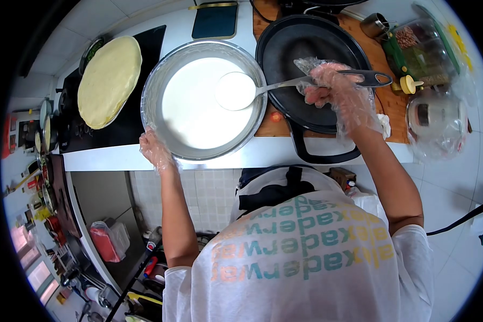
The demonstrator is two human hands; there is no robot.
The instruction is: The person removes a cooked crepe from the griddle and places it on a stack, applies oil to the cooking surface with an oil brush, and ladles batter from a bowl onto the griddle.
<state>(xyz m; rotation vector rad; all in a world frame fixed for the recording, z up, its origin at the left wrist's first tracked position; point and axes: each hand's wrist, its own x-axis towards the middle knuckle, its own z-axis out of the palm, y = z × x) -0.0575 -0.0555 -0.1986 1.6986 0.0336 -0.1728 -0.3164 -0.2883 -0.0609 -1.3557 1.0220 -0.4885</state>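
My right hand (338, 96), in a clear plastic glove, is closed round the handle of a ladle (276, 85). The ladle's bowl is full of white batter and sits at the surface of the batter (193, 107) in a large metal basin (150, 102). My left hand (156, 147), gloved too, grips the basin's rim at the lower left. Under my right hand lies a black round pan (300, 48) with a loop handle (327, 156) toward me; its cooking surface shows no batter.
Left of the basin, a stack of pale pancakes (110, 80) rests over a black cooktop (155, 53). Behind stands a dark scale (214, 22). At right are a green-edged container (424, 45), a metal cup (374, 24), a yellow-topped bottle (408, 85) and a bagged jar (434, 121).
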